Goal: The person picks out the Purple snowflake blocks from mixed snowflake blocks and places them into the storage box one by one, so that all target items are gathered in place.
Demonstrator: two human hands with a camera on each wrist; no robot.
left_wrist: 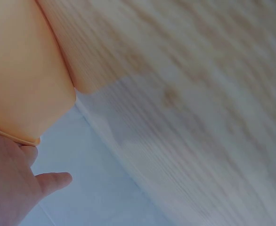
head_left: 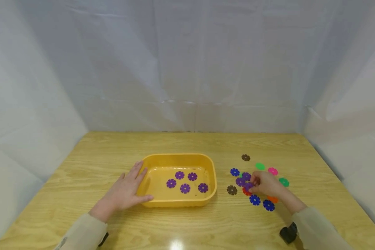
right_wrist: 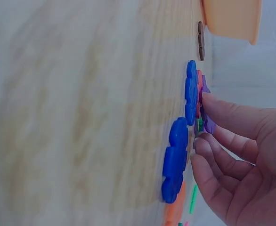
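Observation:
My left hand [head_left: 127,191] rests on the left end of a yellow plastic basin [head_left: 178,204], fingers spread along its rim and thumb at the front edge. Several purple notched discs [head_left: 185,188] lie flat on the basin floor. To the right of the basin, my right hand [head_left: 267,184] is over a loose group of discs and pinches a purple notched disc [right_wrist: 208,124] between thumb and fingers, low over the pile. Two more purple discs [head_left: 240,182] lie right beside its fingertips, with a red disc [head_left: 246,192] partly hidden under the held one.
Around the right hand lie blue discs [head_left: 268,205], brown discs [head_left: 232,190], green discs [head_left: 284,182], a pink disc [head_left: 273,171] and an orange disc [head_left: 273,199]. Pale sheeting [head_left: 193,69] hangs behind and at both sides of the wooden table [head_left: 128,142].

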